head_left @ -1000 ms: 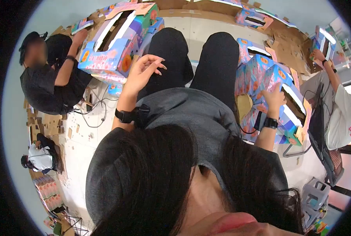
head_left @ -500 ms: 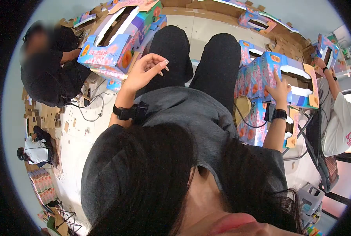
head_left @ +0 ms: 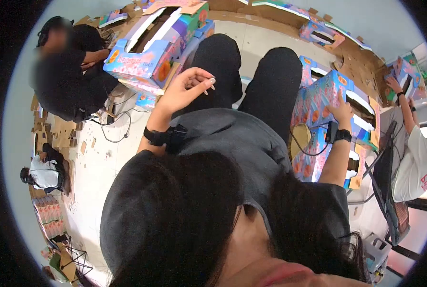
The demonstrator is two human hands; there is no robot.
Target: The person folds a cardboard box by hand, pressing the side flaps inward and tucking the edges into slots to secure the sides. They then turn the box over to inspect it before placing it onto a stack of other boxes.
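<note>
My left hand (head_left: 183, 92) hovers above my left thigh, fingers loosely curled and apart with nothing in them. Near it stands a blue and pink printed cardboard box (head_left: 136, 68), with a long cut-out opening in its top and an orange fruit picture on its side. On my right, a similar printed box (head_left: 338, 82) stands at the end of a row. My right hand (head_left: 341, 114) rests on this box beside its opening, fingers spread. The undersides of the right fingers are hidden.
More printed boxes (head_left: 309, 153) are stacked below the right hand. A person in black (head_left: 63, 79) sits at left; a person in a white shirt (head_left: 416, 167) handles a box at right. Cables (head_left: 120, 136) lie on the floor. A folding chair (head_left: 390, 191) stands at right.
The view has shifted slightly, moving most of the scene right and down. The fingers of my right hand have drawn in a little on the box. My left hand keeps its loose curl.
</note>
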